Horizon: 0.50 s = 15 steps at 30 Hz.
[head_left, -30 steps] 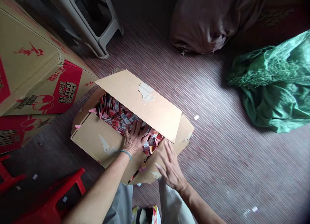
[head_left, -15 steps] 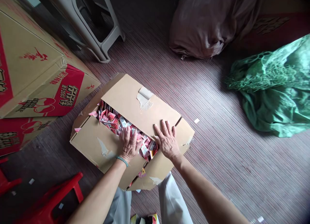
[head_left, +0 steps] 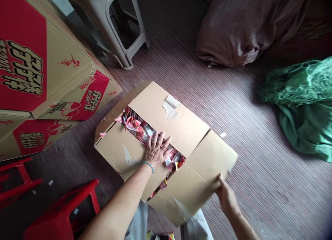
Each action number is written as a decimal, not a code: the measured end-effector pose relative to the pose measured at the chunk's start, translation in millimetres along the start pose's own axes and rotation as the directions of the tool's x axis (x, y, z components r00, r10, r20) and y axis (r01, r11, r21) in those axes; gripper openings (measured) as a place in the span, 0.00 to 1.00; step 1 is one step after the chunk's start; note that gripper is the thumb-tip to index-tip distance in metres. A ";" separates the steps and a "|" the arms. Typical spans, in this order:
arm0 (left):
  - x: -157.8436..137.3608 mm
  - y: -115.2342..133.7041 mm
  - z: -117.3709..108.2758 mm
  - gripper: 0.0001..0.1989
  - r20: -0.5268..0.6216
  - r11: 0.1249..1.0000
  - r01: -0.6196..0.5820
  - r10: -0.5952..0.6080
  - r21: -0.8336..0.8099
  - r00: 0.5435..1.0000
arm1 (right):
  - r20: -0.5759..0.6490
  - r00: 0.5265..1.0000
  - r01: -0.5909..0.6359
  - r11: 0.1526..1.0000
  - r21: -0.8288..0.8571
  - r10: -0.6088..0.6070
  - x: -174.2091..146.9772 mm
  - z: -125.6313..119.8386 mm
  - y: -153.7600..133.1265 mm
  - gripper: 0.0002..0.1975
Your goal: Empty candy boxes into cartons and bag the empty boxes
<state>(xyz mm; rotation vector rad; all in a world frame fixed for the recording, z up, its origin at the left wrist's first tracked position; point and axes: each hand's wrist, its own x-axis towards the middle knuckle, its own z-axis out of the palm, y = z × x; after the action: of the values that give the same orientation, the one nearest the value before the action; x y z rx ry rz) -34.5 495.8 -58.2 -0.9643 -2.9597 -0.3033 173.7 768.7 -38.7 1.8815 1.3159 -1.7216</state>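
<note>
A cardboard box (head_left: 158, 94) sits on the floor before me, its flaps folded partly over small pink-and-red wrapped packets (head_left: 140, 131) that show through the gap. Fingers spread, my left hand (head_left: 156, 152) rests across the gap, touching the packets and the near flap's edge; a beaded bracelet (head_left: 149, 166) circles that wrist. At the lower right, my right hand (head_left: 226, 195) pinches the outer edge of a cardboard flap (head_left: 199, 174), thumb on top and the other fingers hidden beneath. That flap tilts up and outward, slightly blurred. Torn tape patches (head_left: 169, 106) mark the cardboard.
Printed red-and-tan cartons (head_left: 70, 94) are stacked at the left. Beyond them stands a grey plastic stool (head_left: 129, 53); red stools (head_left: 62, 212) are at lower left. A brown sack (head_left: 230, 35) and green netting sacks (head_left: 306, 112) lie to the right.
My right hand has left the box top and moved right and down to the flap's outer edge, which has swung outward. My left hand's fingers are more spread. The view has shifted left.
</note>
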 end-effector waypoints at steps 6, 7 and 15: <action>11.6 -1.7 -38.6 0.31 0.192 0.975 0.037 0.005 -0.217 0.981 | 0.343 0.868 0.484 0.766 -0.424 -0.359 -119.4 -27.4 -51.4 0.29; 16.1 -3.5 -50.6 0.30 0.234 0.961 0.047 0.018 -0.272 0.972 | 0.455 0.772 0.631 0.613 -0.475 -0.443 -130.2 -11.4 -64.0 0.26; 54.3 -112.4 -150.9 0.22 0.245 0.667 0.363 -0.268 -0.651 0.932 | 0.618 -0.174 0.703 -0.536 -0.467 -0.767 -70.5 204.1 -124.2 0.27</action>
<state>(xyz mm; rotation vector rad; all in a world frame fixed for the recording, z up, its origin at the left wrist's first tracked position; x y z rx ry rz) -151.3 410.2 73.6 -0.4492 -3.1461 -1.5003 -43.6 660.6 17.3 -0.2459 3.3410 -0.5869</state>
